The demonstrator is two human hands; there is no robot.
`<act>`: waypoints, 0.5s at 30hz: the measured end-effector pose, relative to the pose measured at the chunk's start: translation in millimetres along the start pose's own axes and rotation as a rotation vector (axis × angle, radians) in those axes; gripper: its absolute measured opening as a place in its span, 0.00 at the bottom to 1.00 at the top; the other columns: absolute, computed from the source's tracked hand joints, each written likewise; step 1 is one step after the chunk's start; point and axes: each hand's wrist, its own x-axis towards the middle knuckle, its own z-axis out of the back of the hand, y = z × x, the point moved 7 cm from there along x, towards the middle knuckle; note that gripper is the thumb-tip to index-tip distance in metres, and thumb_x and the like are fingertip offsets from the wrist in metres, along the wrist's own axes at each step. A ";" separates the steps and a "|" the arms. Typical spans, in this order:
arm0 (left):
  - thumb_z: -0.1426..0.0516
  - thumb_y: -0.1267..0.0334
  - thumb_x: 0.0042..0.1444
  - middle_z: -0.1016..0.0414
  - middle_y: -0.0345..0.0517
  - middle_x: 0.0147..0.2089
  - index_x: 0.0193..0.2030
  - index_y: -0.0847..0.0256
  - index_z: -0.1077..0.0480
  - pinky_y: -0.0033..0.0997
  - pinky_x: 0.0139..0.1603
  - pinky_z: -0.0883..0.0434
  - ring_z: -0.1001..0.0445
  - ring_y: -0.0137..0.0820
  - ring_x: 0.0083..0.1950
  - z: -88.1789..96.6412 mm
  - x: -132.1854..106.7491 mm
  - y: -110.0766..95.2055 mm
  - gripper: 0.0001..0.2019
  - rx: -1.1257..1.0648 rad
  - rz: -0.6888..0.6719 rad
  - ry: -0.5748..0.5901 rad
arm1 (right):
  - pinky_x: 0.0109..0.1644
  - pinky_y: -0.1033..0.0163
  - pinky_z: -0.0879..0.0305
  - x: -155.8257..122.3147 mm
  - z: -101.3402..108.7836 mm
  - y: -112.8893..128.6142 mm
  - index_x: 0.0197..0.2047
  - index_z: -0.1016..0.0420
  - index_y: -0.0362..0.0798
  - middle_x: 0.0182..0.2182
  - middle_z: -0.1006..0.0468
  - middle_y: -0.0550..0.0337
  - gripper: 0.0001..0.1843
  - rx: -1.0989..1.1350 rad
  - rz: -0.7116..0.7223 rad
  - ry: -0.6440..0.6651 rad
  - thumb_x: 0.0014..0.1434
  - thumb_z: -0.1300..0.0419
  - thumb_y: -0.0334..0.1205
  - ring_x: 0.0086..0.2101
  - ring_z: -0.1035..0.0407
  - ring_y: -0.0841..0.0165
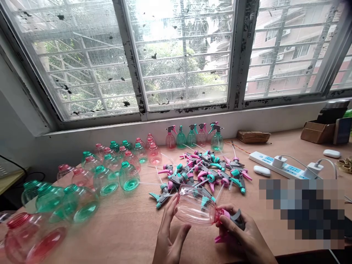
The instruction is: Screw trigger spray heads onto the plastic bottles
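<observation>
A clear pink spray bottle (195, 211) lies tilted on its side above the front of the table, its neck toward the right. My right hand (239, 229) is closed around the spray head (226, 215), which has a pink collar, a grey body and a pink trigger and sits at the bottle's neck. At the bottle's base is my left hand (172, 231), its fingers stretched along the end and its thumb spread away. Just behind the bottle lies a heap of loose spray heads (203, 168) in grey, pink and teal with thin clear tubes.
Several open pink and green bottles (108, 179) stand in rows at the left. Against the wall are several bottles fitted with spray heads (191, 135). A white power strip (280, 165) with plugs, a white case (261, 171) and a brown package (253, 136) lie at the right.
</observation>
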 end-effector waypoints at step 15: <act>0.36 0.52 0.59 0.36 0.47 0.71 0.64 0.46 0.32 0.54 0.74 0.46 0.43 0.48 0.74 0.2 0.9 -9.7 0.26 0.087 -0.079 -0.033 | 0.25 0.64 0.25 -0.8 -4.1 2.9 0.39 0.21 0.44 0.23 0.20 0.61 0.21 0.121 -0.022 0.002 0.52 0.26 0.52 0.23 0.27 0.68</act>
